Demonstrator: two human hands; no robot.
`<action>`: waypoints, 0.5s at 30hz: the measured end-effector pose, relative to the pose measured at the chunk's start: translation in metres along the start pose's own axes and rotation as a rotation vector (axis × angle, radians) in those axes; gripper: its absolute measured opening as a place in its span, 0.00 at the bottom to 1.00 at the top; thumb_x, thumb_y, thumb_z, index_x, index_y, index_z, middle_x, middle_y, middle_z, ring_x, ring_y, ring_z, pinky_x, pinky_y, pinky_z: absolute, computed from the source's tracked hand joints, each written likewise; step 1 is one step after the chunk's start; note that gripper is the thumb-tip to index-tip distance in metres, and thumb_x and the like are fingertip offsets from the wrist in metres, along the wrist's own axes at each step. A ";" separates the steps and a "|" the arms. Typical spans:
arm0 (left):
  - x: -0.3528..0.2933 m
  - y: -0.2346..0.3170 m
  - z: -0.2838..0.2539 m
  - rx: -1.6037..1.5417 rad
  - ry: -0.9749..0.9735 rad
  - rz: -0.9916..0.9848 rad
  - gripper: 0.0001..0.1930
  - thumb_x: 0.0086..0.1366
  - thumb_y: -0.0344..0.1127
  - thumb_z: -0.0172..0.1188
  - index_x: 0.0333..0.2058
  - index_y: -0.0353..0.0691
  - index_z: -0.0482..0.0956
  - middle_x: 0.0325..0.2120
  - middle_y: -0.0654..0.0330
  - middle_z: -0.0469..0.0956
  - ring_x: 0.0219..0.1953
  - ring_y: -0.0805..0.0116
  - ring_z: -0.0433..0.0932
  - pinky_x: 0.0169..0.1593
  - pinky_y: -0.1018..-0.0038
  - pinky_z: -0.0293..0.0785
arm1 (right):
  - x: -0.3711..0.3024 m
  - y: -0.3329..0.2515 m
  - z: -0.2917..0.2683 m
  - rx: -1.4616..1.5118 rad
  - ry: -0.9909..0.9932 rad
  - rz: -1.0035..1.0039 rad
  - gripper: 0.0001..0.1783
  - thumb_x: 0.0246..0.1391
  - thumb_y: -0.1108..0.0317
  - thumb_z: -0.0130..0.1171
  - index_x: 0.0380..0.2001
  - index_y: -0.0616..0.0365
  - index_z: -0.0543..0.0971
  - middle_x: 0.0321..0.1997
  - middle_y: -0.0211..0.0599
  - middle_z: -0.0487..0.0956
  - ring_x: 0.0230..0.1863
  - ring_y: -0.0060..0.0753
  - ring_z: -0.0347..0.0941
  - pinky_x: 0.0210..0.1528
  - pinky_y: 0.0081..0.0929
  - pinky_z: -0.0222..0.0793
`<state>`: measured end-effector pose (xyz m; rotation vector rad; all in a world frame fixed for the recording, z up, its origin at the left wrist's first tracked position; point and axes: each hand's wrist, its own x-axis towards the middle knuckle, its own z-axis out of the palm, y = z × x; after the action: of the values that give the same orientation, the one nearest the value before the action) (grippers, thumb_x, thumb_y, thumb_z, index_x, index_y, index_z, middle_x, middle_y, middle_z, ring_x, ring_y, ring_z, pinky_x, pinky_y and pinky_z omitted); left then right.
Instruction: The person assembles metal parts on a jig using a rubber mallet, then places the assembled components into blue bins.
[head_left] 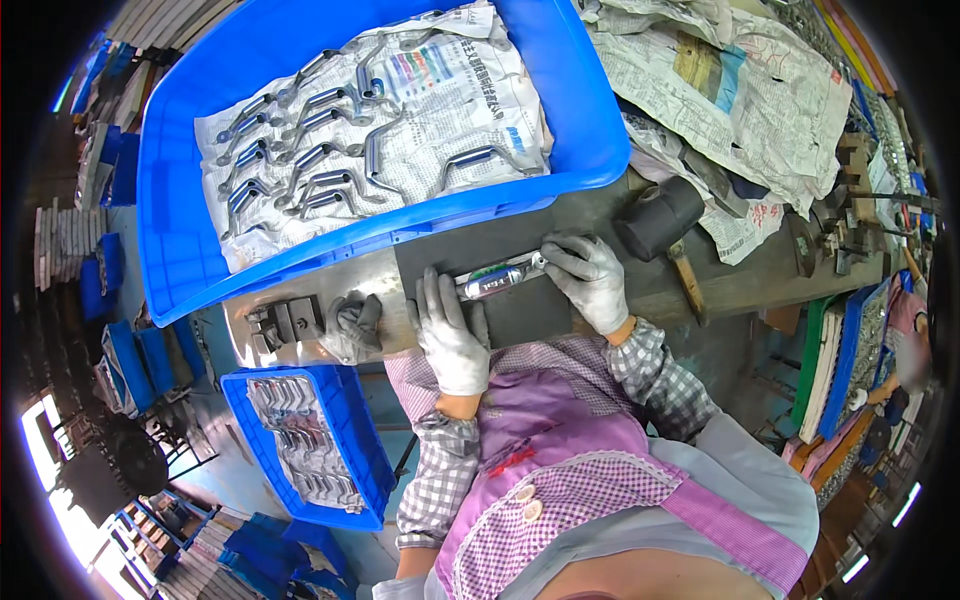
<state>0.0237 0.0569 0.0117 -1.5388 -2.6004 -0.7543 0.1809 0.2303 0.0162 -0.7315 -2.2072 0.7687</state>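
Observation:
Both my hands wear grey-white work gloves. My left hand (pixel 450 335) lies flat on a dark mat (pixel 520 305) on the metal bench, its fingers pressing the left end of a shiny metal handle piece (pixel 495 280). My right hand (pixel 588 278) grips the right end of the same piece. The piece lies across the mat with a dark label on its middle.
A big blue bin (pixel 180 250) lined with newspaper holds several metal handles (pixel 320 150) behind the mat. A smaller blue bin (pixel 350 470) with stacked metal parts sits lower left. A black rubber mallet (pixel 662 215) lies to the right, a crumpled glove (pixel 352 325) and metal blocks (pixel 285 322) to the left.

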 end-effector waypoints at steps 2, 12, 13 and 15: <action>-0.001 0.002 0.002 0.015 0.023 0.007 0.32 0.69 0.36 0.60 0.68 0.33 0.62 0.68 0.42 0.62 0.69 0.40 0.64 0.71 0.42 0.57 | -0.001 0.000 -0.002 -0.045 0.016 -0.066 0.17 0.46 0.74 0.73 0.42 0.51 0.87 0.47 0.30 0.84 0.45 0.38 0.80 0.47 0.35 0.74; 0.012 -0.004 -0.011 0.003 0.039 -0.007 0.32 0.69 0.37 0.60 0.68 0.32 0.62 0.67 0.39 0.64 0.66 0.38 0.68 0.68 0.47 0.65 | -0.003 -0.025 0.000 -0.350 -0.259 -0.059 0.29 0.56 0.51 0.65 0.60 0.46 0.79 0.68 0.35 0.73 0.49 0.41 0.76 0.54 0.42 0.68; 0.002 -0.006 -0.017 -0.044 -0.017 -0.148 0.35 0.66 0.36 0.63 0.68 0.32 0.63 0.67 0.39 0.65 0.65 0.39 0.69 0.66 0.51 0.68 | 0.005 -0.033 -0.003 -0.328 -0.421 0.023 0.28 0.56 0.55 0.66 0.60 0.45 0.80 0.67 0.35 0.74 0.50 0.42 0.75 0.50 0.41 0.68; -0.008 -0.011 -0.001 -0.014 0.052 -0.074 0.36 0.65 0.38 0.65 0.68 0.32 0.64 0.66 0.40 0.66 0.65 0.43 0.70 0.62 0.54 0.70 | 0.009 -0.027 -0.006 -0.293 -0.338 -0.068 0.23 0.56 0.60 0.65 0.56 0.49 0.82 0.65 0.38 0.77 0.49 0.44 0.77 0.50 0.42 0.69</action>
<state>0.0186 0.0456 0.0056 -1.4141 -2.6328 -0.8088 0.1727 0.2200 0.0420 -0.7004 -2.6755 0.5731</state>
